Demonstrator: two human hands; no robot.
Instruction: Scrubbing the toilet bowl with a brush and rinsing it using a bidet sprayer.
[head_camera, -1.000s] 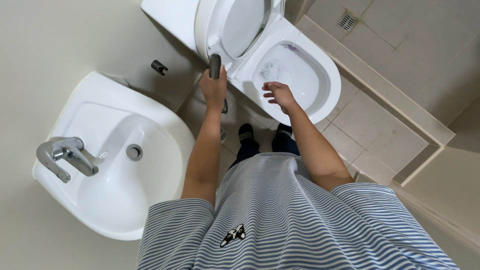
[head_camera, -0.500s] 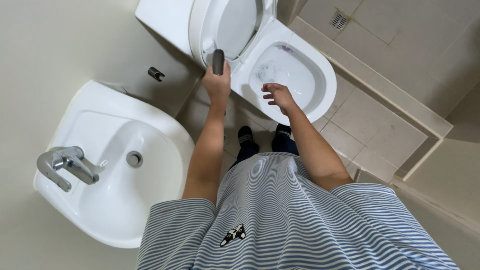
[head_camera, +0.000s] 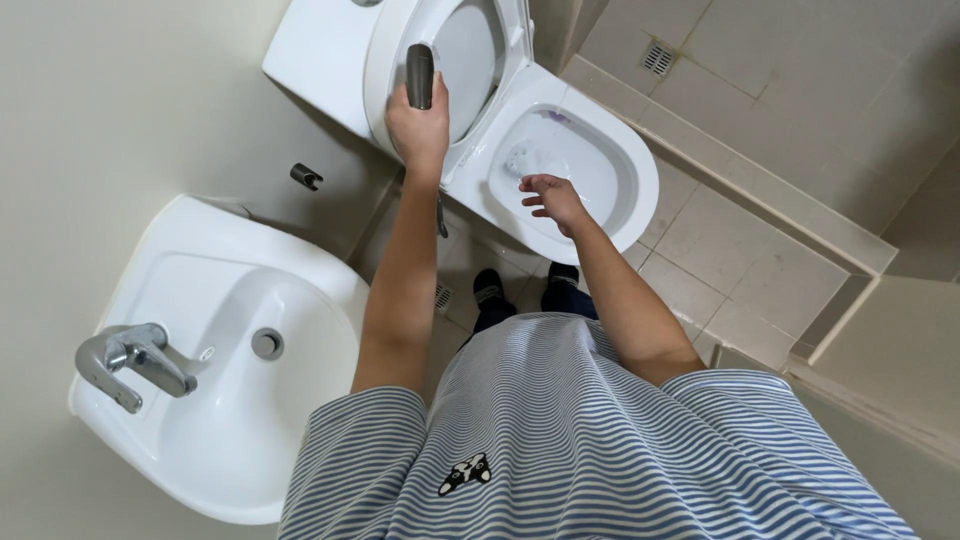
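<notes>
**Sprayer held over a raised toilet lid**

The left hand (head_camera: 418, 125) is wrapped tightly around a dark grey, cylindrical plastic spray handle (head_camera: 420, 75), whose rounded tip stands above the knuckles. The handle sits in front of the smooth, glossy white oval toilet lid (head_camera: 470, 50), which is raised against the boxy white ceramic cistern (head_camera: 310, 65). A thin dark hose (head_camera: 441, 215) shows just below the left wrist.

The right hand (head_camera: 552, 197) holds nothing; its fingers are loosely spread and slightly curled, hovering above the near rim of the white ceramic toilet bowl (head_camera: 625, 190). Inside the rounded bowl, water shows pale foam.

To the left, a white, softly curved ceramic washbasin (head_camera: 230, 420) carries a brushed metal lever tap (head_camera: 135, 360) and a round metal drain (head_camera: 266, 343). A small dark wall bracket (head_camera: 306, 177) is fixed to the plain cream wall between basin and cistern. The floor is laid with matt beige square tiles (head_camera: 745, 255), with a small square metal floor drain (head_camera: 657, 58) beyond the toilet. The person wears a blue-and-white striped fabric shirt (head_camera: 600, 460).
</notes>
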